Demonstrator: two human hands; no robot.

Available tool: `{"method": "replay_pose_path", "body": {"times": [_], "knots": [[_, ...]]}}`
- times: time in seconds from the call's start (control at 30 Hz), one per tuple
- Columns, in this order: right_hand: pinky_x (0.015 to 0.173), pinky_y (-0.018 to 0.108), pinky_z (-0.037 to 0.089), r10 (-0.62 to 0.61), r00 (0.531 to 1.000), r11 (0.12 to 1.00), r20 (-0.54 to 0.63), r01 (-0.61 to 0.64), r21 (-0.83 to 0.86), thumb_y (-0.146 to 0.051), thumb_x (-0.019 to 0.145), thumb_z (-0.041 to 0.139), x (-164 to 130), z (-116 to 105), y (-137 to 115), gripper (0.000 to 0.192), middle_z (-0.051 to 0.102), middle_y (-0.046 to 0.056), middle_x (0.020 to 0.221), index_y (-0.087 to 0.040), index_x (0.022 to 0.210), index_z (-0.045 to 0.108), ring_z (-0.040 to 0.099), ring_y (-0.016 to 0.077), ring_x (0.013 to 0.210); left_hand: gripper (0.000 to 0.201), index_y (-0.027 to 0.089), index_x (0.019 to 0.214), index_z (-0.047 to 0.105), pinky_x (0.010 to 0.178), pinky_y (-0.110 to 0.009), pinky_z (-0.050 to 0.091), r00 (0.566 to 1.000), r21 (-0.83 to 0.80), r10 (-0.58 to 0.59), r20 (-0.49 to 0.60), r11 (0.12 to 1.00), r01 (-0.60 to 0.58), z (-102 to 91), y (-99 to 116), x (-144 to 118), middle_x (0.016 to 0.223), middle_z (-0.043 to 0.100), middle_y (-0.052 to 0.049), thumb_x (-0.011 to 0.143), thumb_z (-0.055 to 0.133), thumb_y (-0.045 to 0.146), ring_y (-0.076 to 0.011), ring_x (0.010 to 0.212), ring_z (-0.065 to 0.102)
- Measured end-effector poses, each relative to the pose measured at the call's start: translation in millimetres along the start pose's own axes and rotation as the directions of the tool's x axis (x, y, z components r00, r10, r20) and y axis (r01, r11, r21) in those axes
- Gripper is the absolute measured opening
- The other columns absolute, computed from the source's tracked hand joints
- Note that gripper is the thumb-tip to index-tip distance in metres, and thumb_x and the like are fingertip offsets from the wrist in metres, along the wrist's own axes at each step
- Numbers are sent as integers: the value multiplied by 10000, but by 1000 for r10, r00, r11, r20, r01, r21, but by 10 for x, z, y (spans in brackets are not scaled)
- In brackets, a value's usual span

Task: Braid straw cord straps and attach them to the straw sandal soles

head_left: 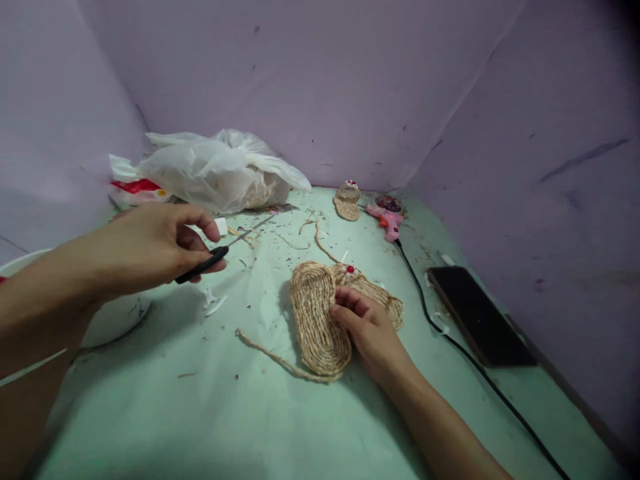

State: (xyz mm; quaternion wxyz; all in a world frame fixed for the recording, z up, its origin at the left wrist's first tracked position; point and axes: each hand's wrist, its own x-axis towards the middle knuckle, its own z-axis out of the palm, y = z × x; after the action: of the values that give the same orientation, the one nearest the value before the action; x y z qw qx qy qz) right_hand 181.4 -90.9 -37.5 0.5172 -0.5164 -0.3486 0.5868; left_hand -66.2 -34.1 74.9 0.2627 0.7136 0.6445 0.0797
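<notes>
In my left hand (185, 243) is a slim black-handled tool (210, 260) with a thin pointed metal end, aimed up and to the right. Whether it has one blade or two I cannot tell. My right hand (367, 327) pinches the right edge of a coiled straw-rope sole (320, 320), which stands tilted with its ridged face toward me. A loose tail of rope (280, 360) trails left from its lower end. Behind my right fingers lies a second woven straw slipper (375, 290) with a red bead (351, 269), partly covered by the sole and hand.
A pink glue gun (387, 223) with a black cord lies at the back right, beside a small straw slipper (347, 203). A phone (480, 317) rests on the right. White plastic bags (220, 173) sit at the back left; a white bowl (115, 320) is below my left arm. Scraps litter the table.
</notes>
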Motion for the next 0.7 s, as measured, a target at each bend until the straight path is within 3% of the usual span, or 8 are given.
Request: {"method": "replay_pose_path", "body": {"times": [0.1, 0.17, 0.23, 0.3, 0.37, 0.43, 0.53, 0.7], "knots": [[627, 250, 427, 10, 1000, 1000, 22, -9, -18, -228, 595, 678, 20, -20, 27, 252, 670, 0, 707, -178, 842, 684, 580, 144, 671, 359, 190, 1016, 500, 423, -171, 352, 996, -248, -7, 94, 968, 30, 43, 123, -126, 544, 607, 50, 698, 552, 347, -97, 470, 522], [667, 264, 434, 8, 1000, 1000, 18, -8, -27, -247, 600, 689, 32, -31, 42, 280, 682, 7, 746, -181, 871, 684, 591, 152, 709, 508, 210, 1127, 479, 455, -196, 409, 963, -317, 81, 259, 948, 6, 131, 207, -188, 609, 636, 29, 668, 594, 395, -124, 517, 557], [678, 276, 440, 9, 1000, 999, -4, -9, -45, -250, 574, 718, 37, -39, 49, 305, 685, 6, 761, -182, 869, 685, 595, 151, 703, 557, 223, 1196, 460, 444, -190, 387, 913, -292, 160, 375, 955, -48, 240, 283, -242, 599, 604, 34, 691, 575, 427, -111, 496, 512], [661, 288, 448, 23, 999, 998, -45, -26, -66, -239, 526, 752, 33, -42, 45, 321, 684, 3, 742, -179, 834, 683, 596, 149, 661, 425, 241, 1132, 524, 424, -183, 338, 876, -205, 212, 434, 970, -133, 349, 339, -286, 575, 564, 41, 739, 514, 404, -97, 471, 454], [629, 291, 455, 54, 995, 995, -87, -61, -79, -223, 484, 774, 25, -43, 31, 319, 679, 2, 705, -168, 782, 676, 594, 143, 613, 252, 253, 937, 614, 422, -196, 304, 874, -51, 246, 420, 968, -248, 443, 372, -315, 569, 551, 34, 760, 469, 359, -102, 476, 434], [594, 283, 460, 80, 989, 993, -124, -90, -77, -214, 460, 785, 16, -43, 14, 311, 669, 1, 669, -156, 740, 664, 587, 133, 572, 200, 256, 790, 634, 444, -220, 298, 904, 139, 253, 344, 939, -315, 512, 395, -328, 567, 558, 21, 753, 452, 331, -120, 493, 454], [555, 272, 460, 64, 989, 993, -134, -77, -91, -223, 460, 782, 4, -39, -4, 296, 656, 0, 649, -149, 714, 651, 579, 127, 549, 215, 291, 807, 645, 489, -253, 314, 934, 327, 228, 274, 892, -313, 572, 437, -334, 580, 596, 6, 733, 445, 311, -162, 536, 523], [525, 256, 431, -13, 991, 978, -131, -15, -207, -223, 503, 746, -30, -16, -25, 224, 625, -10, 611, -154, 680, 627, 544, 115, 526, 252, 316, 863, 647, 535, -295, 341, 946, 433, 241, 219, 844, -315, 637, 472, -374, 650, 660, -15, 727, 435, 332, -213, 623, 595]]}}
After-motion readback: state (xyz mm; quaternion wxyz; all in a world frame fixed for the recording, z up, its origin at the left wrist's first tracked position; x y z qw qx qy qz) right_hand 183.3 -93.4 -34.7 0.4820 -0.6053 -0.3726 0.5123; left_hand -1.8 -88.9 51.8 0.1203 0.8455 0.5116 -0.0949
